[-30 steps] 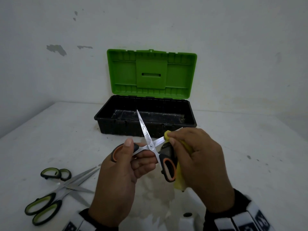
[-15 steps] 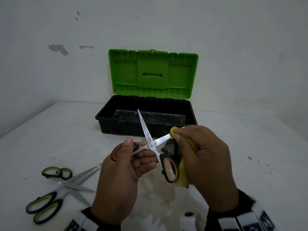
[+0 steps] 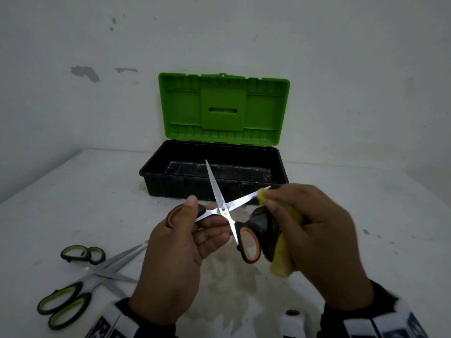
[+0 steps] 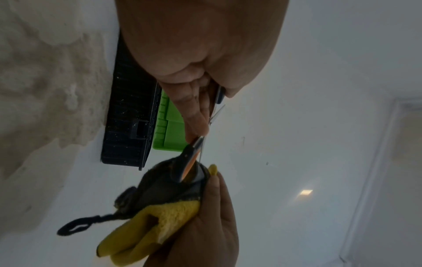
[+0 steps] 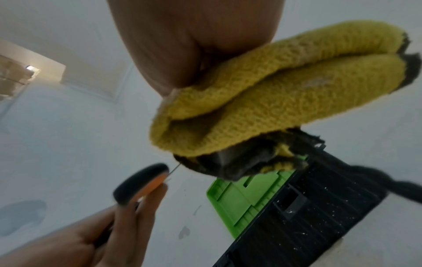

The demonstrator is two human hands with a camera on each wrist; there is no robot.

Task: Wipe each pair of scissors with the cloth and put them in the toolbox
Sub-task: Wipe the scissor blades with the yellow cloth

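Note:
My left hand (image 3: 180,242) grips the left handle of the orange-and-black scissors (image 3: 223,208), which are spread wide in the air in front of the toolbox. One blade points up and away, the other points right. My right hand (image 3: 314,230) pinches the yellow-and-black cloth (image 3: 283,254) around the tip end of the right-pointing blade. The black toolbox (image 3: 170,184) stands at the back with its green lid (image 3: 223,108) upright. In the left wrist view the cloth (image 4: 160,213) hangs under the right hand. The right wrist view shows the cloth (image 5: 274,94) bunched in the fist.
Two pairs of green-handled scissors lie crossed on the white table at the front left, one (image 3: 83,254) farther back, one (image 3: 63,303) nearer. A stained patch (image 3: 229,289) marks the table below my hands. A wall stands right behind the toolbox.
My right hand has slid the cloth outward along the right-pointing blade, from near the pivot to its tip. The left hand has kept its hold on the handle.

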